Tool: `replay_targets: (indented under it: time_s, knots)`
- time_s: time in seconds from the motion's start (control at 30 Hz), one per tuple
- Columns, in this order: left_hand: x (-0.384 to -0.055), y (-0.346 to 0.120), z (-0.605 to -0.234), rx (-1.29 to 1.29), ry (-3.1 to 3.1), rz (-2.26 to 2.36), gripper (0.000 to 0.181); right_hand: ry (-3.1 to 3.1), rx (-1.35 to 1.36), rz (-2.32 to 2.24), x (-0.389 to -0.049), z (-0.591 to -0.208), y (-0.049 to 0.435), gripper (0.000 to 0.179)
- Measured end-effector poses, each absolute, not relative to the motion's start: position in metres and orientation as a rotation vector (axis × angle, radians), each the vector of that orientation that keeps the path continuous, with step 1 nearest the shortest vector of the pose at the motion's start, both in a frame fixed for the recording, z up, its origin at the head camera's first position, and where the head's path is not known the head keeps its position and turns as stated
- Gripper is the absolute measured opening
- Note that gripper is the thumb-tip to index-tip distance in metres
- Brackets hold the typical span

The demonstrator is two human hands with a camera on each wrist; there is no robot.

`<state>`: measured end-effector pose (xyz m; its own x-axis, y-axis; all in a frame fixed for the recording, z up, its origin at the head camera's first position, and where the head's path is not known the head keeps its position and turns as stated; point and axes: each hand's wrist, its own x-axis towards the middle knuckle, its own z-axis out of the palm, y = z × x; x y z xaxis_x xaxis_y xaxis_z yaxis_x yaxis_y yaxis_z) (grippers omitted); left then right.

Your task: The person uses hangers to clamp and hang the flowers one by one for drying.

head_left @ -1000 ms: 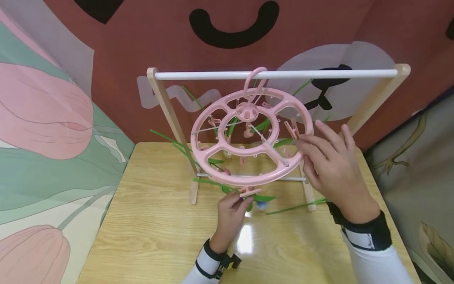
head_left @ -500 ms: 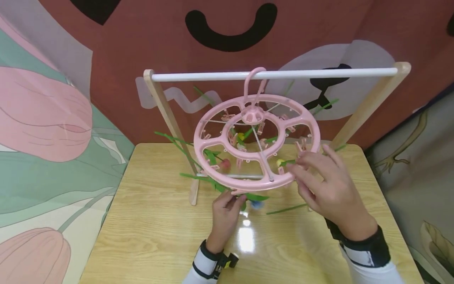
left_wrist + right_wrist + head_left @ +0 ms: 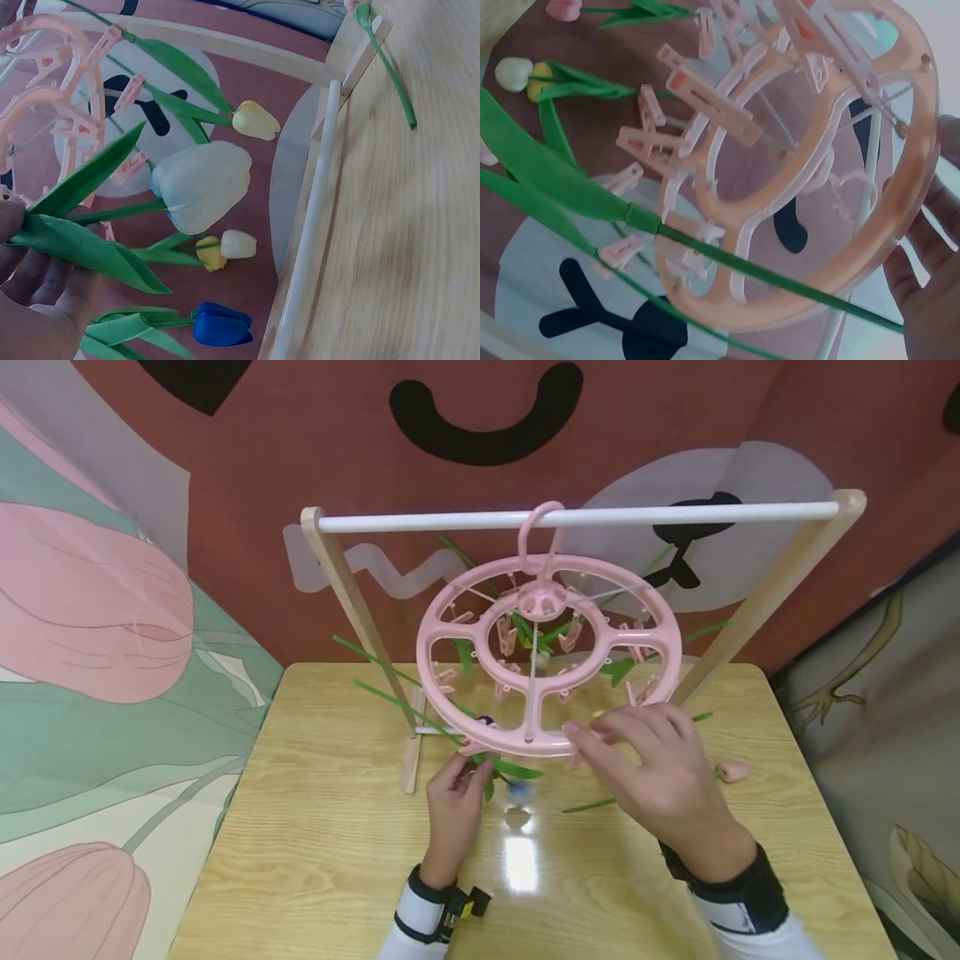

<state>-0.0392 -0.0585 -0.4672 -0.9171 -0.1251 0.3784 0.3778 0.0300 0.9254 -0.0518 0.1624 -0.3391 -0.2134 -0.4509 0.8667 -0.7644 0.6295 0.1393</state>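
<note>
A round pink clip hanger (image 3: 424, 660) hangs by its hook from a white rail. At its front left, my left hand (image 3: 455, 814) pinches the stem and leaves of an artificial tulip right beside a clothespin on the rim. That tulip's pale blue-white bloom (image 3: 202, 184) points away from the hand. My right hand (image 3: 663, 781) grips the front right of the hanger's rim, with fingers on the rim's far side in the right wrist view. Other tulips hang from the pegs, among them a dark blue tulip (image 3: 223, 324) and a cream tulip (image 3: 256, 120).
The rack's white top rail (image 3: 675, 516) runs between wooden posts, with a lower white bar (image 3: 321, 165) near the tabletop. A pink tulip (image 3: 732, 770) lies on the wooden table (image 3: 315, 860) at the right. A patterned cloth (image 3: 315, 443) hangs behind.
The hanger has turned so that its front side swung left, carrying the pegs and tulips round. Both hands have shifted left with it. The pink tulip on the table has come into view.
</note>
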Motion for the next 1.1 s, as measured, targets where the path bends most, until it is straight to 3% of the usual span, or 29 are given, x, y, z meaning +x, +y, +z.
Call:
replay_targets:
  time_s: [0.43,0.8,1.1]
  knots:
    - [-0.046,-0.07,-0.468,-0.223,-1.928,-1.915,0.023,-1.845,0.878,0.411,-0.051,-0.35,0.143,0.017]
    - [-0.055,-0.078,-0.49,-0.201,-1.913,-1.863,0.018,-1.836,0.945,0.465,-0.052,-0.346,0.151,0.019]
    - [-0.057,-0.08,-0.485,-0.273,-1.858,-1.92,0.023,-1.63,0.972,0.553,-0.047,-0.352,0.166,0.022]
